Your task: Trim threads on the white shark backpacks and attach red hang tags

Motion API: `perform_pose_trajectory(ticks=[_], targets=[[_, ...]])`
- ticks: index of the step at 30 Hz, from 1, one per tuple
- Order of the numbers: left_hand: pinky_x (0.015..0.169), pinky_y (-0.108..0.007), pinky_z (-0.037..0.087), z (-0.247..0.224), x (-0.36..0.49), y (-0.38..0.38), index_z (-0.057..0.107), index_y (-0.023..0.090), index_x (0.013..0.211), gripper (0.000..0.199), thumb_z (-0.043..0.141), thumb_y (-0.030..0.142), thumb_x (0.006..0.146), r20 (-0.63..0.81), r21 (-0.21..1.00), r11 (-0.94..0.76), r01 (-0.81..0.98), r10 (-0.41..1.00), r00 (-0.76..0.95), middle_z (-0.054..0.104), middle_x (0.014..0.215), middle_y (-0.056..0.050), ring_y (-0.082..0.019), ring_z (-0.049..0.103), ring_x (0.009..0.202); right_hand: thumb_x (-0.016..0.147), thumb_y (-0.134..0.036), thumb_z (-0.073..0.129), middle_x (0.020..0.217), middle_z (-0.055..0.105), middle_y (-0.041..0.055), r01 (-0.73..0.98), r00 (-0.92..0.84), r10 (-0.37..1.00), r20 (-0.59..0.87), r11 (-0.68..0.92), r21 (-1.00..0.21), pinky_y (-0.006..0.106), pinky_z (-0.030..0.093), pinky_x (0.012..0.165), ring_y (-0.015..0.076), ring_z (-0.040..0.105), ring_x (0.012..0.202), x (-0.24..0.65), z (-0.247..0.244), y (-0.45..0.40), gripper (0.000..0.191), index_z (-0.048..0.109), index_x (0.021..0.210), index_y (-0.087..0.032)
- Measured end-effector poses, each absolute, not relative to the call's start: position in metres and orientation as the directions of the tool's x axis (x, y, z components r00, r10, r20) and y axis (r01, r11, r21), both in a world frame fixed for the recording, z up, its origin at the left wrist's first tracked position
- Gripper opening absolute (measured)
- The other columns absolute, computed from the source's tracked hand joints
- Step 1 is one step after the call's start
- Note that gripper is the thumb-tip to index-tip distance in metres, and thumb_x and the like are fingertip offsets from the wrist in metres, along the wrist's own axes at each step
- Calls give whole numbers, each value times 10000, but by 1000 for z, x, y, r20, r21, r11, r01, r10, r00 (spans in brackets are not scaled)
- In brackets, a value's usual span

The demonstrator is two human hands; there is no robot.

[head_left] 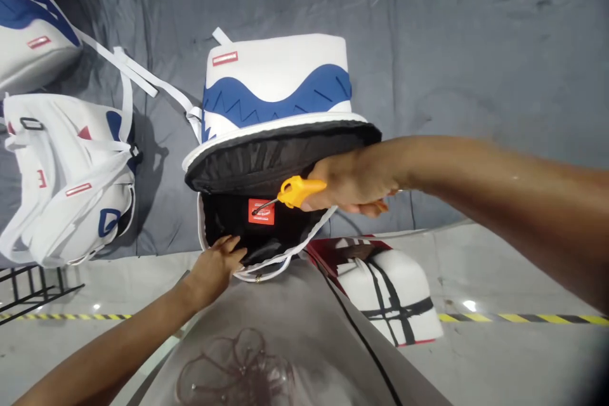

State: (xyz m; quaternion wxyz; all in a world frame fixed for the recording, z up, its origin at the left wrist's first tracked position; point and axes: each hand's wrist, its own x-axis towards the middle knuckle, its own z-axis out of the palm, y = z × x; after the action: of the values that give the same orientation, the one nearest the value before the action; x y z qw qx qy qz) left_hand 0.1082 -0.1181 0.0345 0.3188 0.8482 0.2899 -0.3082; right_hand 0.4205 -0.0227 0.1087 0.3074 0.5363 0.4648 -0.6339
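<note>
A white backpack with a blue wavy panel lies on the grey cloth, its black-lined flap folded back from the opening. Inside, a red label shows against the dark lining. My right hand is closed around an orange air blow gun, whose thin dark nozzle points into the opening, over the label. At the near left rim, my left hand grips the edge, fingers bent over into the bag. A white carry loop hangs at the front rim.
Two more white-and-blue bags, one strapped and one partly cut off, lie at left. Below the cloth's edge is a white bag with black stripes. A black rack stands lower left; yellow-black tape marks the floor.
</note>
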Motion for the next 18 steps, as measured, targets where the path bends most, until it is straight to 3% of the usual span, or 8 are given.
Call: perform_pose_trajectory(ticks=[3,6,11,15,17,18], targets=[[794,-347,556,36,114,-115,698,171,907,194,511,124,886,-785,270,-669,692,264,561,692,928,-102,-234,652,923,935,-384,555,358,432,-43,918,-226,65,-972,-320,-235,238,374,394,103,407,273,421,109,-26,398,520,603,-168],[723,-311,527,43,108,-122,681,194,923,227,480,93,889,-743,258,-694,672,302,597,685,908,-82,-221,644,893,935,-362,556,362,435,-40,919,-259,-22,-966,-312,-239,242,380,382,112,421,280,430,106,-30,391,511,592,-179],[674,-270,466,17,121,-106,685,222,874,238,482,320,951,-725,214,-416,884,538,429,715,843,-32,-187,667,807,944,-331,537,380,435,-56,881,-347,-59,-936,-362,-304,209,356,380,99,445,302,427,104,-30,385,467,588,-200],[664,-262,454,-10,148,-76,678,224,782,187,559,308,898,-774,292,-309,905,479,413,711,782,-9,-179,666,771,920,-348,545,381,465,-25,955,-189,49,-981,-222,-195,261,392,406,129,452,297,410,104,-29,306,578,657,-194],[717,-281,481,2,148,-74,684,224,837,166,535,257,902,-657,343,-360,868,568,495,707,829,-33,-187,662,818,919,-373,542,411,501,-12,956,-143,132,-981,-238,-172,286,411,438,145,467,311,406,103,-32,245,634,788,-187],[774,-303,493,14,144,-75,682,237,904,159,524,243,905,-498,377,-419,826,661,562,705,895,-45,-197,656,884,925,-394,528,439,529,2,945,-154,167,-974,-264,-194,293,415,453,155,488,333,405,102,-35,259,645,836,-181]])
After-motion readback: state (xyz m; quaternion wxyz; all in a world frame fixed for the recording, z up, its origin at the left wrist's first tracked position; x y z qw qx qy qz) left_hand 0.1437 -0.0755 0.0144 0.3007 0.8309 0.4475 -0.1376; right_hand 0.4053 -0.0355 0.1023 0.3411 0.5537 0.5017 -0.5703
